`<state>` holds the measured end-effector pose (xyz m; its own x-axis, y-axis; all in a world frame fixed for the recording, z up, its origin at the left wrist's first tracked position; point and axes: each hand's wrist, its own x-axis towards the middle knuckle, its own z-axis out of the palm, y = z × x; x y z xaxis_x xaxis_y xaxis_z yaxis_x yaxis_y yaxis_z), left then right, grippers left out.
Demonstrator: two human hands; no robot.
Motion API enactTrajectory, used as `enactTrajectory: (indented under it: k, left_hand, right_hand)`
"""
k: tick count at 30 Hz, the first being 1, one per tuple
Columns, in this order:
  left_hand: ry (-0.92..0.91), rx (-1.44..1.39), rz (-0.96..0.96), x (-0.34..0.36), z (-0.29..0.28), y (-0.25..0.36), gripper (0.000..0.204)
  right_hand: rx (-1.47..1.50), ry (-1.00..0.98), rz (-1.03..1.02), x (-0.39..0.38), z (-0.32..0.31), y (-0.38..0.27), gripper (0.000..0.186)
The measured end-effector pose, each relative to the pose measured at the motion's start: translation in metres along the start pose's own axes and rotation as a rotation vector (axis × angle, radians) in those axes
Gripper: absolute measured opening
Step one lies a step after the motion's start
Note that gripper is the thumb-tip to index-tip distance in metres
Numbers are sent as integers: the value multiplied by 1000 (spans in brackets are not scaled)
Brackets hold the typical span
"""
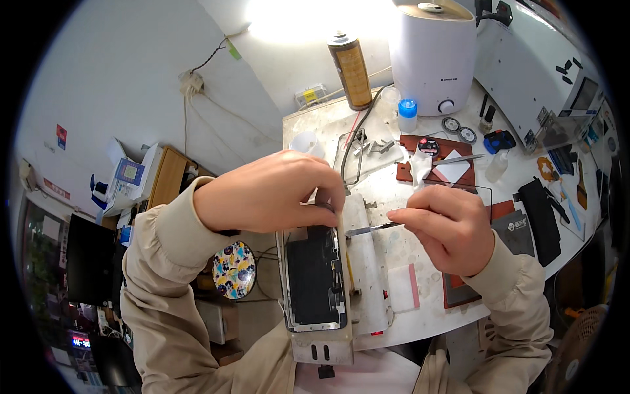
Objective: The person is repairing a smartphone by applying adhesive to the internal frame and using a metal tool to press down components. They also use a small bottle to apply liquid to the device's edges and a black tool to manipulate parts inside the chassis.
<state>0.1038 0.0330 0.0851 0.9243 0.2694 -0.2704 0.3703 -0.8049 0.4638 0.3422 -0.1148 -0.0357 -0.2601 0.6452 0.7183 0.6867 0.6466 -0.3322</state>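
Note:
A phone screen assembly, black-backed with a pale frame, lies lengthwise on a holder in front of me. My left hand is over its far end, thumb and fingers pinched together there. What those fingertips hold, if anything, is hidden. In my right hand, thumb and fingers grip a slim metal scraper. Its flat tip points left, toward the screen's right edge, over the white machine bed beside the holder.
Behind stand a brown spray can, a white humidifier-like device and a blue-capped bottle. A brown mat with tweezers and a tape roll lies beyond my right hand. A black pouch is at the right. A patterned stool stands lower left.

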Motion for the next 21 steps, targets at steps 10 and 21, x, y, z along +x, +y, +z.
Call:
enactTrajectory:
  k: [10, 21]
  left_hand:
    - [113, -29, 128, -19, 11, -10, 20]
    - [185, 244, 448, -13, 19, -19, 14]
  right_hand:
    - [50, -7, 74, -9, -10, -10, 25]
    - [36, 2, 107, -11, -8, -12, 23]
